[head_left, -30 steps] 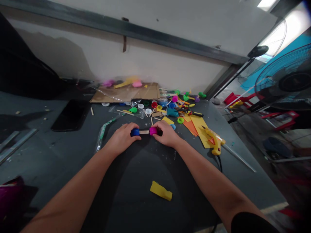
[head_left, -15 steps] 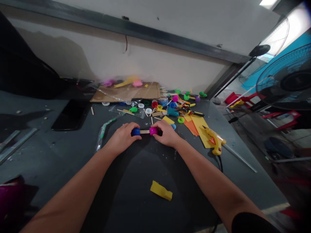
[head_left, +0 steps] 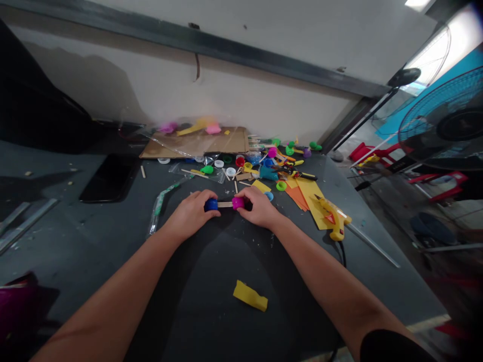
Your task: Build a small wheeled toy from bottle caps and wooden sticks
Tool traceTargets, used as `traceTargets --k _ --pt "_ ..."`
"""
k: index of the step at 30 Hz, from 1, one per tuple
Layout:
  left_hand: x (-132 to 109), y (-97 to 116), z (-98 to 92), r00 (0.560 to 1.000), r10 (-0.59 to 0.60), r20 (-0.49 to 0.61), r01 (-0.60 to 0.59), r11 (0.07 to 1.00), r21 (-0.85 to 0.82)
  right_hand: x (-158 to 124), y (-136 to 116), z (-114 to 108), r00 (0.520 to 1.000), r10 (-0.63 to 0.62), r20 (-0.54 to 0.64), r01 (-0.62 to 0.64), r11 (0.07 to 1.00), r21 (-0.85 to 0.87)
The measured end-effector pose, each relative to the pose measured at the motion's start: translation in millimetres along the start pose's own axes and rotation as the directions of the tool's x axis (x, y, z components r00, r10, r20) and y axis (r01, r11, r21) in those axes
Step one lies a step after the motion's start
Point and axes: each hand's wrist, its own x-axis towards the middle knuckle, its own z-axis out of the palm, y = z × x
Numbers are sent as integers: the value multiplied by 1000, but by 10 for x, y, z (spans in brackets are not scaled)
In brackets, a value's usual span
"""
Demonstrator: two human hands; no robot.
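My left hand (head_left: 188, 213) grips a blue bottle cap (head_left: 211, 204) with curled fingers. My right hand (head_left: 259, 207) pinches a magenta bottle cap (head_left: 237, 202). A short wooden stick (head_left: 225, 204) runs between the two caps, held just above the dark table (head_left: 113, 236). Both hands rest near the middle of the table, close together.
A yellow glue gun (head_left: 334, 221) lies right of my right hand on yellow and orange paper (head_left: 307, 193). Several coloured caps and sticks (head_left: 249, 166) are strewn behind the hands before a cardboard sheet (head_left: 199, 143). A black phone (head_left: 109, 178) lies left. A yellow paper scrap (head_left: 250, 295) sits near me.
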Motion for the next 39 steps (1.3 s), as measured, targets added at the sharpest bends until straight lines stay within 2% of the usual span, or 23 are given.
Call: traceTargets --k 10,17,22,33,39 --pt "-1 25 -2 1000 -7 -2 8 999 32 1 9 13 1000 -19 -10 19 1000 8" --pt "-12 87 45 986 156 -59 -148 982 117 -4 13 7 1000 -9 -5 9 1000 4" --pt "9 105 105 972 216 -95 -198 964 176 -7 22 11 1000 -5 -2 5 1000 3" --pt "48 114 129 955 268 -126 -244 953 180 -1 12 19 1000 -6 -13 6 1000 1" --pt "49 85 164 959 248 -141 -231 965 128 2 18 29 1000 -1 -11 1 1000 8"
